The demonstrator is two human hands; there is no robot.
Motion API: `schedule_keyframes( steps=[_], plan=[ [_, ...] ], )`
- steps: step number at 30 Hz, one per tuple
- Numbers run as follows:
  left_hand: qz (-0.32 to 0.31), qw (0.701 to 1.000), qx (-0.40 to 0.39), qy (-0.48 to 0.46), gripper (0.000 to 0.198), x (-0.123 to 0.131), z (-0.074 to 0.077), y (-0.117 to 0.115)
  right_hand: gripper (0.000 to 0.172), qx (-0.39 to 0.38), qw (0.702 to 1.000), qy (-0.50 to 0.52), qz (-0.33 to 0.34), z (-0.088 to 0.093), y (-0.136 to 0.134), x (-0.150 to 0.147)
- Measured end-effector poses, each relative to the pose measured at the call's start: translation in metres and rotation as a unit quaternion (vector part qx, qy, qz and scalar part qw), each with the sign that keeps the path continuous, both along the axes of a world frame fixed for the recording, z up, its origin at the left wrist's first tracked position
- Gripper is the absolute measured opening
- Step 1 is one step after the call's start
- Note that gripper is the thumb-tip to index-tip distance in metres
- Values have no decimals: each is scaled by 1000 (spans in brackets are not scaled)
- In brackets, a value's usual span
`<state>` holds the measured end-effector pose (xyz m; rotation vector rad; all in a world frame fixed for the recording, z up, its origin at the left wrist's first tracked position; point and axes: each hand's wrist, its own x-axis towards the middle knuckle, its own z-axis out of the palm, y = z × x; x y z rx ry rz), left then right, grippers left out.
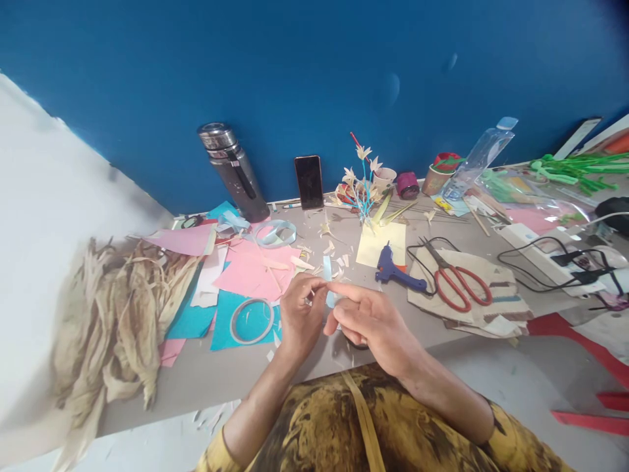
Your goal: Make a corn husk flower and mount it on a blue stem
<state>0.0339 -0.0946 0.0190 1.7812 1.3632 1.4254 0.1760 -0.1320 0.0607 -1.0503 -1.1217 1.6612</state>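
A short strip of light blue ribbon (327,267) stands up at the fingertips of my left hand (301,316), which is closed in a pinch on it. My right hand (376,321) is beside it, its index finger stretched out to the left fingertips and its other fingers loosely bent and apart. Just beyond the hands lie small pale scraps (343,261). A dark round object (358,345) shows partly under my right hand. Left of my hands, a roll of tape (252,321) rests on blue paper (221,328).
Dried husks (118,314) hang over the left edge. Pink paper (246,265), a ribbon coil (275,233), a flask (236,174), a phone (309,182) and husk flowers (364,187) stand or lie behind. Rightward are a glue gun (397,270), scissors (457,278), a bottle (479,160) and a power strip (540,252).
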Motion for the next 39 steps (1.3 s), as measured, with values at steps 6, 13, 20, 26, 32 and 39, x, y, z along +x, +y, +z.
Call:
schedule_keyframes(
  steps=[6,13,20,26,32,39],
  plan=[
    [16,989,-110,-101,10,1,3,0,33,261,919,-281,-92,21,-14,14],
    [-94,868,-270,-406,18,-2,9,3,53,261,907,-260,-205,13,2,23],
    [-91,873,-246,-411,20,9,10,-5,65,143,965,-135,-176,-23,22,-3],
    [-62,922,-187,-334,11,12,10,-10,59,156,965,-91,-191,-23,21,-5],
    [-40,934,-150,-320,12,15,16,-12,59,127,973,-37,-192,-29,19,-5],
    [-132,735,-362,-557,17,20,7,-3,40,102,971,-22,-215,-32,20,-7]
  ],
)
